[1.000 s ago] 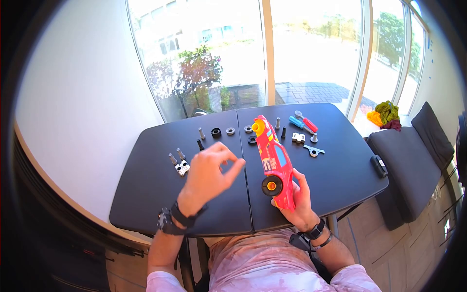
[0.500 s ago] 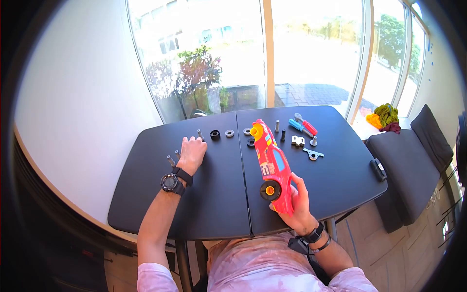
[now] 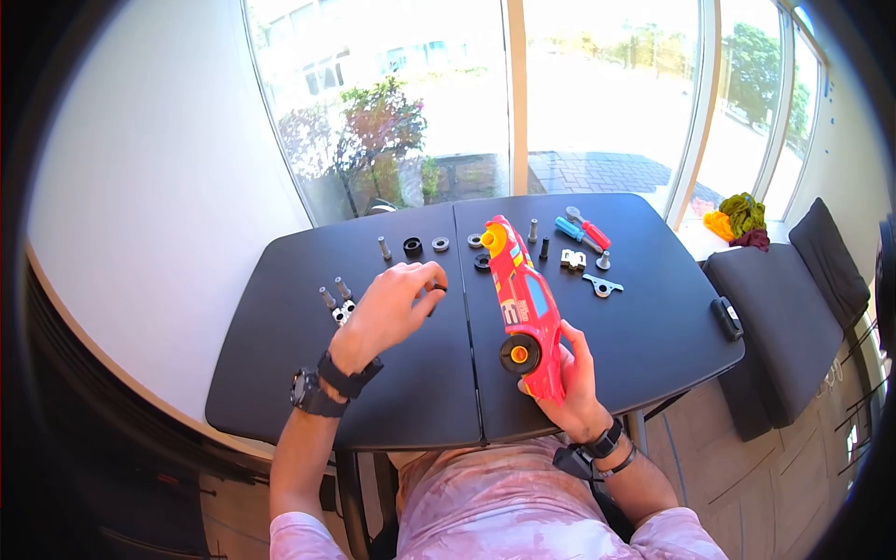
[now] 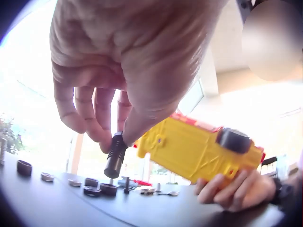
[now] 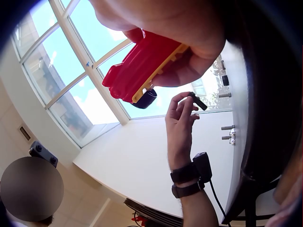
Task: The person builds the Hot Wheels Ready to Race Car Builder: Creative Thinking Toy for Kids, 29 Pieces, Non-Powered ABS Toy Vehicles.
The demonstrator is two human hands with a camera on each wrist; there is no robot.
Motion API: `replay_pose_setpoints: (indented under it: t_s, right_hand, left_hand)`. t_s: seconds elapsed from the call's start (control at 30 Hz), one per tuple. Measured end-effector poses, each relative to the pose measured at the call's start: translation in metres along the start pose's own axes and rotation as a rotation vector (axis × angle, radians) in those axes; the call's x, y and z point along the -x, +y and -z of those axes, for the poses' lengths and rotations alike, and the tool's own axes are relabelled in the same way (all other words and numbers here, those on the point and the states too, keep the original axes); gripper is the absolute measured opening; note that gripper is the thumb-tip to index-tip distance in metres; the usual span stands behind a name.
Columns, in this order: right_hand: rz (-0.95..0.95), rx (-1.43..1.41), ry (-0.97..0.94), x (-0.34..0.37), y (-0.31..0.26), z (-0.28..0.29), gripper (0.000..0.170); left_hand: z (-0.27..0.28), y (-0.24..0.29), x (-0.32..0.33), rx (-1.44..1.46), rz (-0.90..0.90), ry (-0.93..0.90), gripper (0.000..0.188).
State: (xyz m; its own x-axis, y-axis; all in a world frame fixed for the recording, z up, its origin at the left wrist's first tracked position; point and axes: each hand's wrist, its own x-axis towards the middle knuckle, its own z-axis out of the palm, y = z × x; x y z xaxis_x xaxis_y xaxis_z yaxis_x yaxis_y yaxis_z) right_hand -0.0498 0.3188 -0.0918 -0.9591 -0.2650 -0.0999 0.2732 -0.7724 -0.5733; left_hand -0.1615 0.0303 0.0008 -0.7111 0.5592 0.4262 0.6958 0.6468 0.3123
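In the head view my left hand (image 3: 397, 308) is raised over the left half of the table, to the left of the car. Between thumb and fingertips it pinches a short black plastic bolt (image 4: 115, 156), which points downward in the left wrist view. My right hand (image 3: 581, 392) grips the rear end of a red toy car (image 3: 532, 308), holding it tilted nose-up above the table. A black wheel (image 3: 520, 355) sits on the car's near end, and its yellow underside (image 4: 184, 149) shows in the left wrist view. At the far end is a yellow hub (image 3: 492, 238) without a wheel.
On the black table (image 3: 401, 411) stand grey bolts (image 3: 384, 248), black and grey rings (image 3: 413, 246), white blocks (image 3: 573, 259) and a grey bracket (image 3: 603, 286). A blue-handled screwdriver (image 3: 571, 230) and a red-handled ratchet (image 3: 593, 231) lie at the back right. A dark chair (image 3: 784, 327) stands to the right.
My left hand reached down to the bolts at the table's left, then came back up toward the car with a black bolt. The car stays nearly still in my right hand.
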Motion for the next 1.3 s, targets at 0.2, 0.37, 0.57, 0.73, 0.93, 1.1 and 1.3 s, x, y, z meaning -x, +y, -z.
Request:
replay_pose_setpoints:
  t_s: [0.2, 0.37, 0.57, 0.73, 0.93, 1.1, 1.3]
  right_hand:
    - [0.004, 0.014, 0.024, 0.001, 0.000, -0.001, 0.063]
    - [0.014, 0.032, 0.020, 0.000, 0.001, 0.000, 0.066]
    - [0.017, 0.015, -0.058, 0.002, -0.001, 0.002, 0.068]
    - [0.026, 0.035, -0.020, 0.001, 0.000, -0.002, 0.068]
    - [0.027, 0.015, 0.044, 0.002, 0.001, -0.012, 0.068]
    - [0.016, 0.027, -0.007, 0.000, 0.000, 0.000, 0.068]
    - [0.021, 0.004, 0.005, -0.001, 0.001, 0.000, 0.068]
  left_hand:
    - [0.023, 0.089, 0.025, 0.264, -0.023, 0.170, 0.017]
    - [0.023, 0.126, 0.041, 0.326, -0.109, 0.254, 0.020]
    - [0.002, 0.125, 0.043, 0.412, -0.182, 0.268, 0.018]
    - [-0.009, 0.117, 0.042, 0.306, -0.276, 0.199, 0.020]
    - [-0.006, 0.126, 0.041, 0.276, -0.270, 0.179, 0.023]
    - [-0.012, 0.123, 0.040, 0.346, -0.176, 0.152, 0.038]
    - [-0.007, 0.131, 0.039, 0.314, -0.241, 0.181, 0.051]
